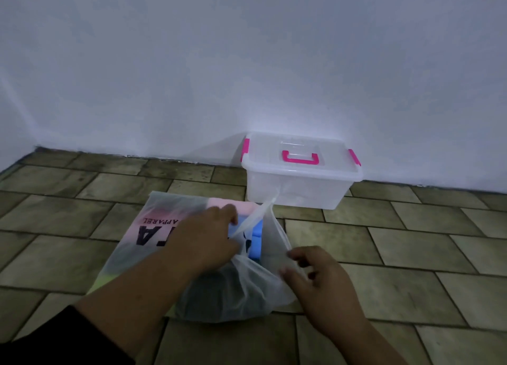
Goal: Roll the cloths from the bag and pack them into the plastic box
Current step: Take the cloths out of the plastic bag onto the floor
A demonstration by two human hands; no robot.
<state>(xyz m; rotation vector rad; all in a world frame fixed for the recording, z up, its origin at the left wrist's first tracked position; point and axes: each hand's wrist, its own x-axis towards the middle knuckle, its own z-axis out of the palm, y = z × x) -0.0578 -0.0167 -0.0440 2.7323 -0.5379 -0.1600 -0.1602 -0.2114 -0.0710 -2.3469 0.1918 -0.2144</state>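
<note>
Stone tiles [411,227], perhaps, under bag [131,255]; white wall [192,62].

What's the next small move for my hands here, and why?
Probably lift the blue cloth out with the left hand. That hand reaches into the mouth of the bag beside it, the right hand pinches the bag's edge open, and no cloth is out for rolling yet. The plastic box is still lidded.

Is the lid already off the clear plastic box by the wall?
No: the lid sits flat on the plastic box, with its pink handle folded down on top.
</note>
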